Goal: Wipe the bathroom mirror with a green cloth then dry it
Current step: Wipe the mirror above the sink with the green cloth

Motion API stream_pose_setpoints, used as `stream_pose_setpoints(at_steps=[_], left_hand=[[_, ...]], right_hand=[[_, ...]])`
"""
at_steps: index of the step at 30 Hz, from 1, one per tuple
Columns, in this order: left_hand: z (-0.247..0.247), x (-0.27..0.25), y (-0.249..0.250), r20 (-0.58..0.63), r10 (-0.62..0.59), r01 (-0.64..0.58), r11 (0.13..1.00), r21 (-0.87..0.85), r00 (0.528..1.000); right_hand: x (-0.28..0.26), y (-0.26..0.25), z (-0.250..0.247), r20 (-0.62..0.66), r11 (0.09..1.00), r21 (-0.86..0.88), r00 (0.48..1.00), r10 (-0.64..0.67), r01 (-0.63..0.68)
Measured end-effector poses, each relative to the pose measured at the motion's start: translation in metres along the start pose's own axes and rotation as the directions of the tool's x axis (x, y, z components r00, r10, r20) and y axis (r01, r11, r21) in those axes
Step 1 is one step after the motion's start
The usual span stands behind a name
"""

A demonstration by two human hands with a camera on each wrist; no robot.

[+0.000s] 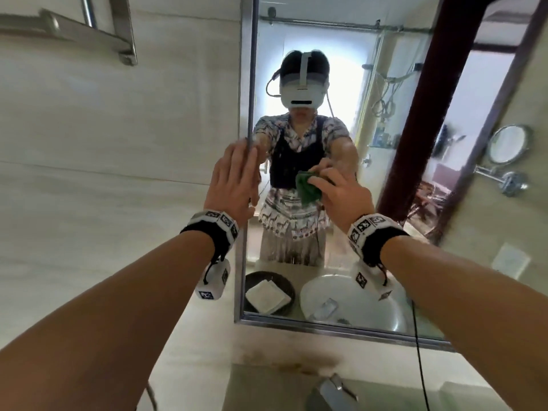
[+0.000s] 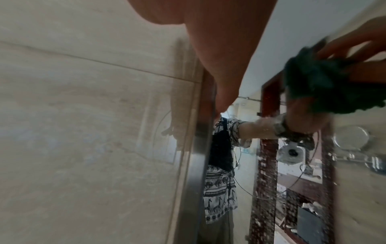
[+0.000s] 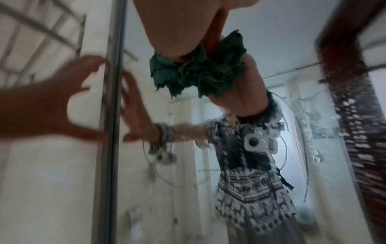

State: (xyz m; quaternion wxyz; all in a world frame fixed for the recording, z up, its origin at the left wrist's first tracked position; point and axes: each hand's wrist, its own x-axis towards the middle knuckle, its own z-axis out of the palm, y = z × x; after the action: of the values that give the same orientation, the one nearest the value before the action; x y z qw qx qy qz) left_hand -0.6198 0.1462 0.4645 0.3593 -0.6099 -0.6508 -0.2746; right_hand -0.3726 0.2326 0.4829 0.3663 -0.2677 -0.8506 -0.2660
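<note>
One green cloth [image 1: 307, 188], bunched, is gripped in the right hand [image 1: 341, 197] and pressed to the one mirror [image 1: 341, 247]. The left hand [image 1: 234, 182], fingers straight and holding nothing, lies flat at the mirror's left frame edge [image 1: 247, 84], seemingly touching it.

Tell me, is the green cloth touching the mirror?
Touching. In the right wrist view the green cloth, bunched in the right hand, meets its own reflection on the mirror with no gap between them.
</note>
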Motion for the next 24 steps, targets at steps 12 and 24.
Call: stream_pose_setpoints(at_steps=[12,24], left_hand=[[0.014,-0.006,-0.038,0.263,0.013,0.001,0.998,-0.055,0.965],[0.004,-0.006,-0.029,0.295,-0.006,0.034,0.995,-0.089,0.956]], right_hand=[[0.072,-0.04,0.011,-0.266,0.989,0.037,0.953,0.146,-0.141],[-0.013,-0.077,0.082,0.189,0.959,-0.045,0.945,-0.266,0.279]])
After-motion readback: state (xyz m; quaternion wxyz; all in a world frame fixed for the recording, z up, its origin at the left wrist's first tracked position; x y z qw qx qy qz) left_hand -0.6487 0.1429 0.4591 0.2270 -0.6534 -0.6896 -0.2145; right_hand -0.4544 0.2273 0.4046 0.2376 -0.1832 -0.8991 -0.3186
